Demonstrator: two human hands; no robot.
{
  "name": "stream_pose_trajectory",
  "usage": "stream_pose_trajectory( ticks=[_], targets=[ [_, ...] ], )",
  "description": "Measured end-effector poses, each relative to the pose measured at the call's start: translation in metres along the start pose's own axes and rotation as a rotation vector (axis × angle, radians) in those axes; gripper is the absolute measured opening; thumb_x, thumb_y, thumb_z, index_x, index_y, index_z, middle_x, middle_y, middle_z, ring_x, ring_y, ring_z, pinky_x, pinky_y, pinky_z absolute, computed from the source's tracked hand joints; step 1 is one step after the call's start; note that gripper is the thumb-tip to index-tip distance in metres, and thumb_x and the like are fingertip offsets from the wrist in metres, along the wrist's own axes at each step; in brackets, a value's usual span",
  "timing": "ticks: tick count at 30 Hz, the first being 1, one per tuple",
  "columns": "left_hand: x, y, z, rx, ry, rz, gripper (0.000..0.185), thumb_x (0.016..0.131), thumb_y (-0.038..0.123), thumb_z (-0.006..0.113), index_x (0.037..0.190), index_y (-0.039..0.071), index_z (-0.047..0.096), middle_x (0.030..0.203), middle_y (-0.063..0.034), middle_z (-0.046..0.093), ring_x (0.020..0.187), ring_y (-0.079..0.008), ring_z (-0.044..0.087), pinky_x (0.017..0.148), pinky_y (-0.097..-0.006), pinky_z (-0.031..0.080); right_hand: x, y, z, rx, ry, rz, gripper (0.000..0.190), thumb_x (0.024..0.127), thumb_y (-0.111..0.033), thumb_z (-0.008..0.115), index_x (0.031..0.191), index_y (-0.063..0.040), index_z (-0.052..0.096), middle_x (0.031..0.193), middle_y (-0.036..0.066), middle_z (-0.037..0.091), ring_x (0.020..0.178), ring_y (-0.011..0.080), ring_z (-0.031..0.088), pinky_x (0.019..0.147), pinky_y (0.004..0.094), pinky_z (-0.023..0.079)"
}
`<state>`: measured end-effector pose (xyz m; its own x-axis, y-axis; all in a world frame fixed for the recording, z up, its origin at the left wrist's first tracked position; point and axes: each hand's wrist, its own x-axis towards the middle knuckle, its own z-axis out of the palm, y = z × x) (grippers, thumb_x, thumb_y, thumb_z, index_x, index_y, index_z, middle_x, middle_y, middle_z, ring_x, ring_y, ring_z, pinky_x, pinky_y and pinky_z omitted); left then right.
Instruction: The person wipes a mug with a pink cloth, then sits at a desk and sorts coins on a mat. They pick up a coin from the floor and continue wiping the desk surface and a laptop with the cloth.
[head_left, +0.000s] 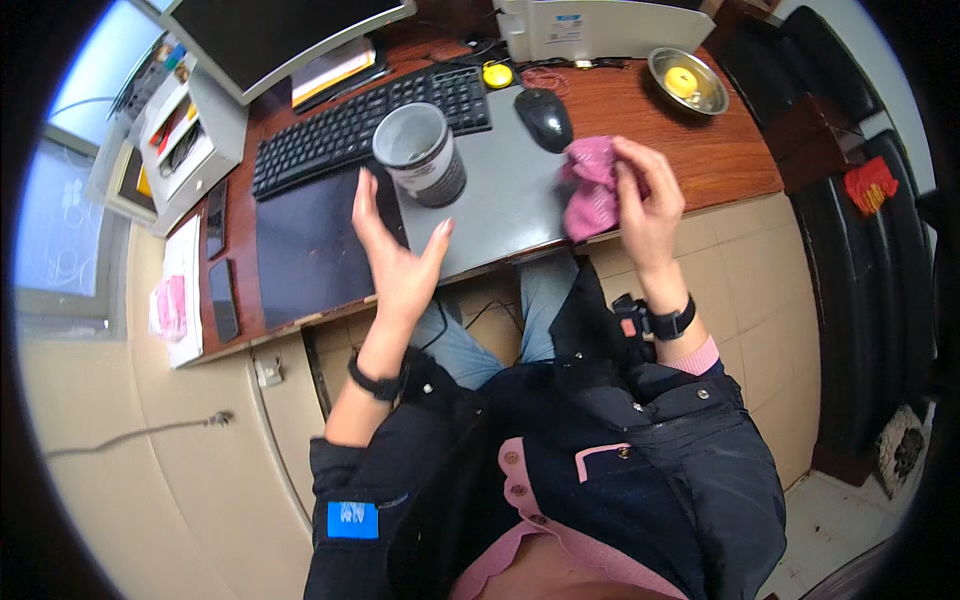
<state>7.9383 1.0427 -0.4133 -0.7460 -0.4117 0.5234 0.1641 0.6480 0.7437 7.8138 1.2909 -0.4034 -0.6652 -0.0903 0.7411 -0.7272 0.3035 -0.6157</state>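
Observation:
A pink cloth (590, 191) hangs from my right hand (651, 202), pinched between thumb and fingers over the desk's front edge. My left hand (401, 266) has its thumb and fingers spread, with nothing in it. Just beyond it, a grey and dark cup (422, 161) stands on a grey desk mat (510, 202). The cup has no lid, and a little of its inside shows. A black computer mouse (543, 120) lies between the cup and the cloth.
A black keyboard (360, 124) and a monitor (277, 30) are behind the cup. At the back right sits a metal bowl (709, 97) holding a yellow round object (681, 82). Two dark phones (223, 300) and a white drawer organizer (199, 142) stand along the left side.

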Motion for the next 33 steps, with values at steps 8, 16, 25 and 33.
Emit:
stream_pose_trajectory(
  ticks=[8, 16, 25, 33],
  targets=[
    [0.055, -0.035, 0.032, -0.145, -0.034, -0.133, 0.1, 0.065, 0.023, 0.09, 0.139, 0.0, 0.028, 0.133, -0.0204, 0.048, 0.123, -0.0303, 0.051, 0.105, -0.0395, 0.041, -0.032, 0.011, 0.034, -0.264, -0.378, -0.136, 0.032, 0.075, 0.001, 0.065, 0.105, -0.008, 0.068, 0.122, 0.013, 0.062, 0.108, 0.0342, 0.057, 0.091, 0.0433, 0.047],
    [0.039, -0.044, -0.056, -0.084, 0.097, -0.077, 0.085, 0.065, 0.018, 0.091, 0.128, 0.0, 0.037, 0.123, -0.0148, 0.056, 0.111, -0.0224, 0.058, 0.097, -0.0346, 0.048, -0.013, 0.042, 0.025, -0.457, -0.385, -0.067, 0.03, 0.083, -0.017, 0.068, 0.112, -0.009, 0.068, 0.125, 0.011, 0.062, 0.118, 0.0341, 0.055, 0.101, 0.0426, 0.044],
    [-0.02, -0.038, -0.137, 0.317, 0.133, 0.192, 0.101, 0.06, 0.013, 0.093, 0.138, 0.002, 0.03, 0.126, -0.016, 0.053, 0.117, -0.0255, 0.056, 0.098, -0.0365, 0.047, -0.025, -0.009, 0.061, -0.033, -0.536, -0.155, 0.029, 0.08, 0.004, 0.061, 0.105, -0.006, 0.068, 0.109, 0.011, 0.067, 0.102, 0.0302, 0.063, 0.089, 0.0374, 0.05],
    [-0.027, -0.064, -0.15, 0.071, 0.297, -0.083, 0.087, 0.065, 0.014, 0.091, 0.131, -0.001, 0.037, 0.126, -0.0138, 0.053, 0.114, -0.0219, 0.056, 0.098, -0.0358, 0.046, -0.034, -0.045, 0.164, -0.119, -0.671, -0.263, 0.03, 0.082, 0.0, 0.06, 0.11, -0.006, 0.066, 0.104, 0.014, 0.065, 0.098, 0.0339, 0.062, 0.085, 0.0422, 0.051]
  ],
)
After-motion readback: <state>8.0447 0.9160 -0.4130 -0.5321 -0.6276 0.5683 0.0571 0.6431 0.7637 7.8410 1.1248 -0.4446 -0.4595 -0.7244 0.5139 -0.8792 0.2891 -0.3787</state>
